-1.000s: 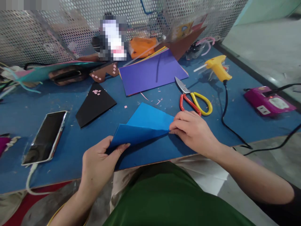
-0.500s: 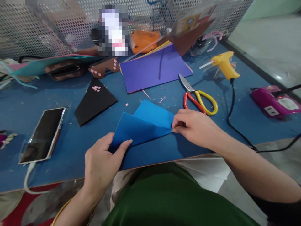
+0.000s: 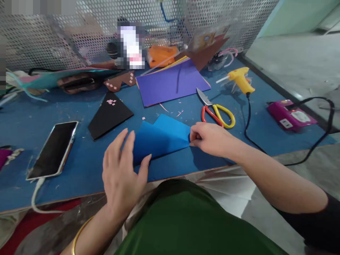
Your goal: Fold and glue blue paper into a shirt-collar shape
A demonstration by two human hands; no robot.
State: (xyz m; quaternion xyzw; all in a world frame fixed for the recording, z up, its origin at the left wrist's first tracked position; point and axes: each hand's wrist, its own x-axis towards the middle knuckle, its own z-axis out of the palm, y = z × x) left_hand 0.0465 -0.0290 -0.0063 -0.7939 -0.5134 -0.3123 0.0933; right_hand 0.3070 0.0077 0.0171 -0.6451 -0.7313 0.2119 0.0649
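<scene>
A bright blue folded sheet (image 3: 162, 138), paper or thin foam, lies on the table in front of me with one flap over the other. At its left end my left hand (image 3: 123, 166) is open, fingers spread and thumb along the near edge. Thumb and fingertips of my right hand (image 3: 209, 140) pinch the sheet's right corner. Scissors with one red and one yellow handle (image 3: 214, 108) lie just beyond my right hand. To the left rests a folded black piece (image 3: 110, 117) with small pink bits (image 3: 111, 102) on it.
A purple sheet (image 3: 170, 83) tops a coloured stack behind. On the right are a yellow glue gun (image 3: 241, 79) and a magenta power box (image 3: 290, 115), both with black cords. A charging phone (image 3: 53, 150) lies left. A perforated metal panel (image 3: 87, 32) stands behind.
My left hand has loosened its grip on the sheet and spread its fingers. The raised flap is lower. My right hand keeps its pinch; the view has shifted slightly.
</scene>
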